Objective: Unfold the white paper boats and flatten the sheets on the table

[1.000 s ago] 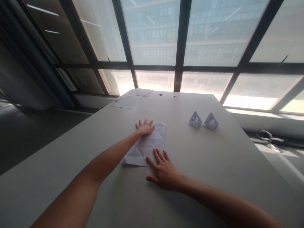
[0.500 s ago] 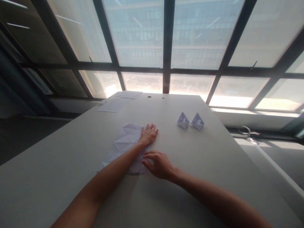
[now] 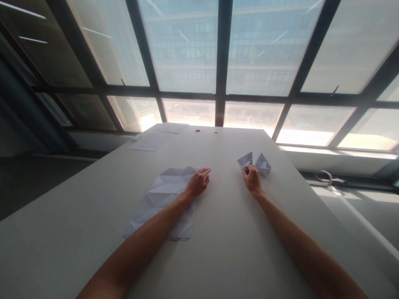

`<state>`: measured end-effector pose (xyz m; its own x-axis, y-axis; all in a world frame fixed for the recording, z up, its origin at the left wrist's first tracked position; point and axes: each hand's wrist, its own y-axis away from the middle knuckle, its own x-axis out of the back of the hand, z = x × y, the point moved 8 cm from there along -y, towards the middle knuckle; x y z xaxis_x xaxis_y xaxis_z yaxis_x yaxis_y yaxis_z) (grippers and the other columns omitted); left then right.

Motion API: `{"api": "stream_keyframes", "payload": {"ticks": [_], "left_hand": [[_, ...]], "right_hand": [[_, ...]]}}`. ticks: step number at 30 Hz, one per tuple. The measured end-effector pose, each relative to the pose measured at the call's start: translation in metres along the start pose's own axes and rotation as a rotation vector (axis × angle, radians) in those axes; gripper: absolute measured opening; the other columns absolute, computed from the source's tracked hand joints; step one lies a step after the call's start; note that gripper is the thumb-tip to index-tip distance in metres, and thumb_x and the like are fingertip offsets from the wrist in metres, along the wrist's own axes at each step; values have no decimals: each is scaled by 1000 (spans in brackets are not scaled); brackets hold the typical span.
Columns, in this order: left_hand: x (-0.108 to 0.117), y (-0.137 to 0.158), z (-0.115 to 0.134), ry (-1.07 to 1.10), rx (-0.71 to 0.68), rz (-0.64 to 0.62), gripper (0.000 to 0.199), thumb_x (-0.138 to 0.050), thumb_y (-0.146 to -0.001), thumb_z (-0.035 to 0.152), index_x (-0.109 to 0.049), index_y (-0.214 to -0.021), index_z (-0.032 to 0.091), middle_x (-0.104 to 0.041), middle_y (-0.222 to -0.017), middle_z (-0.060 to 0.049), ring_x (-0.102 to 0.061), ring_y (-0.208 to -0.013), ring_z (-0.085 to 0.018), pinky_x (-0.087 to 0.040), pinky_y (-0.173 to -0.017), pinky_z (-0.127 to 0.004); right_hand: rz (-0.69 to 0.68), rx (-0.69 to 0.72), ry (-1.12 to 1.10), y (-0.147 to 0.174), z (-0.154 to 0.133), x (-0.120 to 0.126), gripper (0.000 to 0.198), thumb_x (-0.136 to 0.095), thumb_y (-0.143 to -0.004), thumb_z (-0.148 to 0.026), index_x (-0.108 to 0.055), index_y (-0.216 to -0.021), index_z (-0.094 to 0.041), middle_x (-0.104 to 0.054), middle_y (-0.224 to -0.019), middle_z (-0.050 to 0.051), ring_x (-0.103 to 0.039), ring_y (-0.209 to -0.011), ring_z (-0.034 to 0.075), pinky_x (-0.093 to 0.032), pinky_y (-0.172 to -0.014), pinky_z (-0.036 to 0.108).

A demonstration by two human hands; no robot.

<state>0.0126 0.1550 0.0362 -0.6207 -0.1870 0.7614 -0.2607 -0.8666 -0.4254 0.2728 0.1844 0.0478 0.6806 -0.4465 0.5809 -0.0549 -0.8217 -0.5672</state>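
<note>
A creased white paper sheet (image 3: 162, 199) lies flat on the grey table (image 3: 224, 241), left of centre. My left hand (image 3: 198, 182) rests on its far right corner, fingers curled. Two small folded paper boats stand side by side further right. My right hand (image 3: 252, 177) has its fingers pinched on the near edge of the left paper boat (image 3: 245, 159). The right paper boat (image 3: 263, 164) stands just beside it, untouched.
Loose white sheets (image 3: 149, 141) lie at the table's far left corner, with another stack (image 3: 171, 128) behind them. Two small holes (image 3: 197, 131) mark the far edge. Large windows rise beyond. Scissors (image 3: 327, 177) lie on the sill to the right.
My right hand left the creased sheet and reached right to the left paper boat. My left hand slid toward the sheet's right corner and curled its fingers.
</note>
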Motion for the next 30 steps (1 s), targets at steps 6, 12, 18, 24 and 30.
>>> {"api": "stream_keyframes", "payload": {"ticks": [6,12,18,24,30], "left_hand": [[-11,-2,-13,749,218,8,60,-53,-91,48,-48,-142,16,-49,-146,-16,-58,-123,-27,-52,-97,-40],[-15,3,-15,905,321,25,48,-54,-90,53,-69,-107,10,-70,-89,-11,-64,-74,-19,-50,-66,-30],[-9,5,3,751,226,74,40,-59,-86,50,-75,-89,12,-69,-75,-8,-60,-70,-20,-45,-67,-30],[-15,11,27,677,117,-46,46,-58,-85,53,-77,-98,13,-73,-78,-6,-65,-81,-25,-48,-74,-31],[-14,11,19,701,156,-16,42,-61,-84,51,-75,-76,12,-65,-63,-2,-61,-66,-20,-43,-61,-26]], "right_hand": [[-202,157,-286,46,-82,-28,20,-49,-90,-28,-67,-85,-19,-63,-83,5,-58,-74,17,-48,-74,27],[-353,190,-461,79,-125,-32,35,-54,-93,-45,-72,-77,-19,-64,-69,3,-56,-60,14,-46,-64,26],[-135,-106,-631,60,-90,-27,42,-56,-90,-51,-77,-84,-15,-71,-68,6,-57,-54,15,-42,-51,25],[-89,-199,-611,52,-73,-32,34,-67,-81,-47,-78,-81,-15,-74,-73,7,-59,-55,16,-41,-50,25],[-71,-323,-866,51,-62,-35,28,-67,-78,-43,-70,-72,-16,-64,-61,1,-54,-53,13,-39,-49,24]]}}
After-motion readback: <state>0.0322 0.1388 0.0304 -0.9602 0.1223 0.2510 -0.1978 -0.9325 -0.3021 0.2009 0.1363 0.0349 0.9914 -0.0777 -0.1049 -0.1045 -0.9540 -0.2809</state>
